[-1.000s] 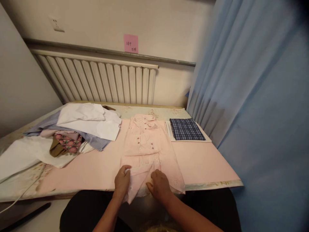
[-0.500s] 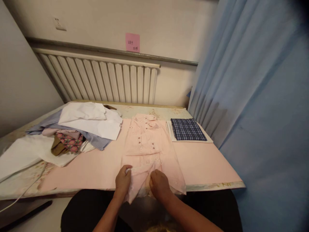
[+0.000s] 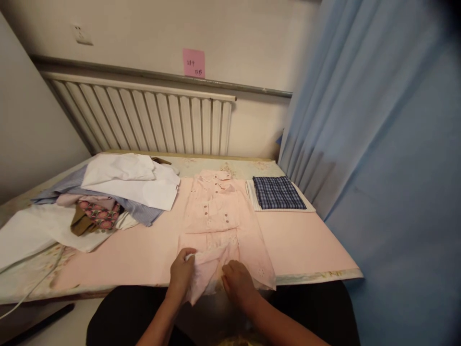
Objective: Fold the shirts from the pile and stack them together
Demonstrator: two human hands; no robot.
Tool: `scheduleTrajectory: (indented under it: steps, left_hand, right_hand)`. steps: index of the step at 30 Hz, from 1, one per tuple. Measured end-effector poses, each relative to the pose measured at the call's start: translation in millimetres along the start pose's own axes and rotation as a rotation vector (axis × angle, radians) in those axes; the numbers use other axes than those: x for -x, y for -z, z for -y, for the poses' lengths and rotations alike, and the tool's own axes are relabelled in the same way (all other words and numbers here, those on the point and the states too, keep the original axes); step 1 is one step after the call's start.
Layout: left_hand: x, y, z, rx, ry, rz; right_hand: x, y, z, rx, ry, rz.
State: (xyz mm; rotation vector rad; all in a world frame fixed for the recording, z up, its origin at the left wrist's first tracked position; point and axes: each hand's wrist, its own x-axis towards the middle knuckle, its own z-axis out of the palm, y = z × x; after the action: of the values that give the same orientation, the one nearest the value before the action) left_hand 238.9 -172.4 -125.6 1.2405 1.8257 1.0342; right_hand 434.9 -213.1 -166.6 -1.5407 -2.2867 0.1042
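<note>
A pale pink buttoned shirt (image 3: 212, 202) lies front up on the pink cloth, collar toward the wall, its lower part spread to the table's near edge. My left hand (image 3: 182, 271) pinches the lower left part of the fabric, with a folded-over flap between the two hands. Closed on the hem near its middle is my right hand (image 3: 237, 281), its fingertips partly hidden. A corner of the shirt hangs over the table edge below my left hand.
At the left lies a heap of loose clothes (image 3: 133, 182). Folded dark plaid cloth (image 3: 279, 192) rests on white folded fabric (image 3: 309, 207) at the right. A radiator (image 3: 151, 115) stands behind the table; a blue curtain (image 3: 389, 158) hangs at the right. A cable (image 3: 43, 278) crosses the left edge.
The right hand has shifted slightly down along the hem. My left hand keeps its hold on the fabric. The whole view has moved a little.
</note>
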Motion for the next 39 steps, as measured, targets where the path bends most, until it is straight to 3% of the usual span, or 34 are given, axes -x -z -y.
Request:
scheduleTrajectory:
  steps: [7, 11, 13, 18, 21, 25, 28, 35, 39]
  left_hand:
    - [42, -16.5, -18, 0.044, -0.15, 0.209]
    - [63, -30.8, -23, 0.024, -0.192, 0.452]
    - [62, -32.6, -24, -0.012, -0.239, 0.504]
    - [24, -39.0, -17, -0.276, -0.678, 0.25]
    - [-1, -55.3, -1, -0.544, -0.879, 0.232]
    - [-15, -75.8, 19, -0.692, -0.926, 0.246]
    - [-15, -79.0, 26, -0.75, -0.965, 0.241]
    - [-10, -75.7, 25, -0.833, -0.952, 0.238]
    - [-8, -76.4, 24, -0.828, -0.955, 0.229]
  right_hand:
    - [13, -2, -1, 0.024, 0.047, 0.051]
    - [15, -4, 0, 0.003, 0.043, -0.009]
    - [18, -4, 1, -0.045, 0.01, -0.045]
    - [24, -6, 0, -0.036, -0.014, -0.043]
    - [23, -6, -2, -0.008, -0.022, -0.013]
    - [22, 5, -1, -0.021, -0.05, 0.061]
    - [22, 18, 3, -0.084, -0.115, 0.099]
    - [20, 25, -1, -0.647, -0.338, 0.084]
    - [23, 19, -7, -0.731, -0.476, 0.092]
